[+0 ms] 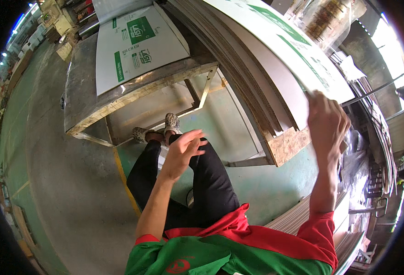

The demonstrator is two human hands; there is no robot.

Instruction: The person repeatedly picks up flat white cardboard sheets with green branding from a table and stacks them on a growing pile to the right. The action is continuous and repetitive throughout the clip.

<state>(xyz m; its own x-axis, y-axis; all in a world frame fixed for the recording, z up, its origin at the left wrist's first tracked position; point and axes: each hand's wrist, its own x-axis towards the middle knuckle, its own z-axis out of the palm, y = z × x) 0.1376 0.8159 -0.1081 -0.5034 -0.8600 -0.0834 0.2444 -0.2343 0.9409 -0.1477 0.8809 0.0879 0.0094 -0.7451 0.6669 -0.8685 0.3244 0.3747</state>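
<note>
My right hand is closed at the near corner of a white cardboard sheet with green print, the top one of a stack; its fingertips are partly hidden and smeared. That sheet's left edge is blurred and looks raised off the stacked cardboard below. My left hand hangs in the air above my legs, fingers loosely bent and apart, nothing in it. Ahead to the left, another white cardboard sheet with green print lies flat on a worn table.
The stack rests on a wooden pallet right of the table's metal frame. More flat sheets lie low at my right side, near crumpled clear plastic. A yellow line runs along the floor to my left.
</note>
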